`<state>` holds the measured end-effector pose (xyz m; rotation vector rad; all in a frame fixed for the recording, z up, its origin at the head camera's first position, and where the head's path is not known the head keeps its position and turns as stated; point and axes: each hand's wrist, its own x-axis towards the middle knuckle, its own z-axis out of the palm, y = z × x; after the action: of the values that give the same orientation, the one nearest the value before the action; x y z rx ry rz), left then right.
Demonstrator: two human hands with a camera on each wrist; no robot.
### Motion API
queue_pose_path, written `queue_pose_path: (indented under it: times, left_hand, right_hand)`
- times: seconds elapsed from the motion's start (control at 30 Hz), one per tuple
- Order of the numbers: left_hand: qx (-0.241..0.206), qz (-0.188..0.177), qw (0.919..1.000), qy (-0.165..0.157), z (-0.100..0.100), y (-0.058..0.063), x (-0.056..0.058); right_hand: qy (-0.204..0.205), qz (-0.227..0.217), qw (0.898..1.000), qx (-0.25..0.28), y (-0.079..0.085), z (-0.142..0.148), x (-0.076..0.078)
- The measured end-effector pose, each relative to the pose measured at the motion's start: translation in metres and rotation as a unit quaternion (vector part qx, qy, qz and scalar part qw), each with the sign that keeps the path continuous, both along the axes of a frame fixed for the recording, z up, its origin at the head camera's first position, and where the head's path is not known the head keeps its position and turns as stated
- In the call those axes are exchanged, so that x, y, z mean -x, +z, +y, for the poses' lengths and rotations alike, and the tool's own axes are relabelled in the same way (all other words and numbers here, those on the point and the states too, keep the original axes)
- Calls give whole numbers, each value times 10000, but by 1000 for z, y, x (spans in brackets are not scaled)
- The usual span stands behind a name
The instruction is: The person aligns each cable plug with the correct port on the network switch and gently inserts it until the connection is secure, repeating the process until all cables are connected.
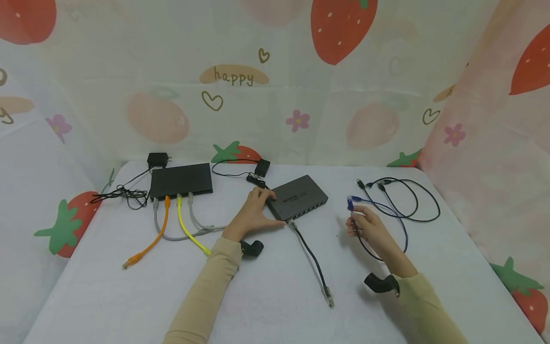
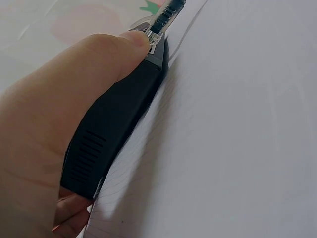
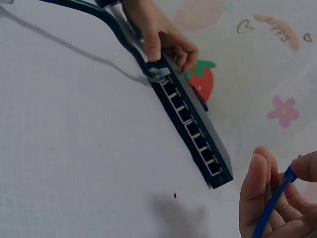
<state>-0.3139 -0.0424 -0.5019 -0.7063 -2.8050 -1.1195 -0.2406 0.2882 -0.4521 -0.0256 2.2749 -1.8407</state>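
Note:
My left hand (image 1: pixel 251 216) grips the left end of a dark grey Netgear network switch (image 1: pixel 301 193), thumb at the front edge and fingers at the back. A short black network cable (image 1: pixel 312 255) is plugged into the switch's front port nearest the thumb; its other plug lies loose on the table. In the right wrist view, several ports beside that plug are bare. To the right of the switch, my right hand (image 1: pixel 374 231) pinches a blue network cable (image 3: pixel 271 206) near its blue plug (image 1: pixel 350 204), apart from the switch. The cable trails behind the hand.
A black box (image 1: pixel 182 179) stands at the back left with grey, orange (image 1: pixel 159 234) and yellow (image 1: pixel 185 222) cables plugged in. Black power adapters (image 1: pixel 158 160) with thin cords lie behind. Coiled black cables (image 1: pixel 423 191) lie at the right. A printed cloth backdrop (image 1: pixel 275 119) surrounds the table.

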Motion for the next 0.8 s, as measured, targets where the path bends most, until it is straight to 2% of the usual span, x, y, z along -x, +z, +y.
queue_pose_path:
  times: [0.33,0.47,0.67,0.8]
  left_hand:
    - [9,-19,10000,18,0,-2,1]
    - [77,-17,10000,27,0,-3,2]
    - [152,15,9999,72,0,-3,2]
    - [191,-8,9998,71,1,-4,3]
  right_hand:
    - [320,132,9993,-148,-10,-13,4]
    - [424,11,9989,-197,-12,-23,7]
    - [441,-111,9990,43,-17,-37,11]
    - [284,-174,9994,135,-20,-44,12]
